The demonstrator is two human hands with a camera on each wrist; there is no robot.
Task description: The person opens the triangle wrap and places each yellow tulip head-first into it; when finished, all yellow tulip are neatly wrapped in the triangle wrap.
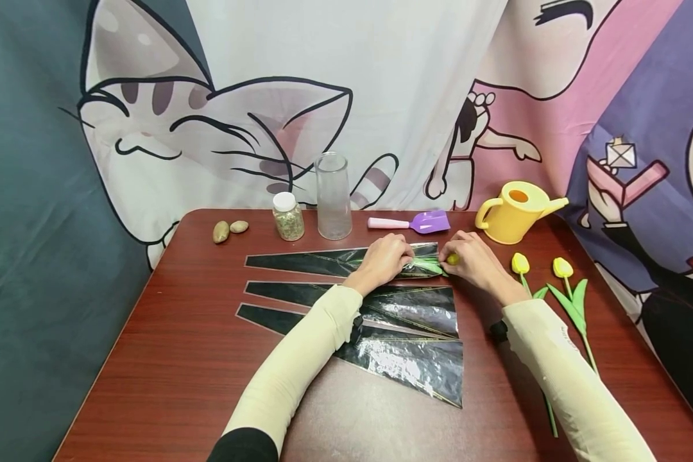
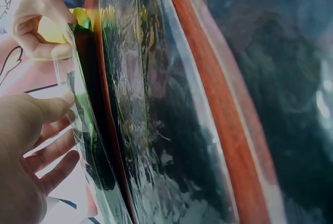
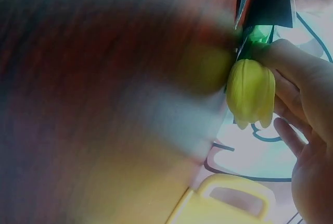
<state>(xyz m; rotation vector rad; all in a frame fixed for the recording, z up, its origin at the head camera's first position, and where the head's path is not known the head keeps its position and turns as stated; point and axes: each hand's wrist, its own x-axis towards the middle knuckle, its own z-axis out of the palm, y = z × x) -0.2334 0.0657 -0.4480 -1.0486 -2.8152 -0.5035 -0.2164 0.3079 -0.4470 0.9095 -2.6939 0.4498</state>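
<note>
A tulip with a yellow bloom [image 3: 251, 92] and green leaves [image 1: 424, 264] lies inside the farthest black flower sleeve [image 1: 300, 262], its bloom sticking out past the wide end. Just below that bloom, my right hand [image 1: 476, 260] pinches the tulip between thumb and fingers. My left hand [image 1: 384, 258] holds the sleeve's clear plastic edge, thumb [image 2: 54, 107] on one side and fingers behind. Nearer to me, a middle black sleeve [image 1: 416, 305] and a front black sleeve [image 1: 416, 366] lie flat. Two more yellow tulips, one farther left [image 1: 520, 263] and one farther right [image 1: 563, 267], lie beside my right arm.
Along the table's back edge are two stones [image 1: 221, 231], a lidded jar [image 1: 289, 221] of greenish bits, a clear glass vase [image 1: 333, 199], a purple scoop [image 1: 430, 222] with a pink handle and a yellow watering can [image 1: 511, 215]. A printed cloth [image 1: 265, 51] hangs behind.
</note>
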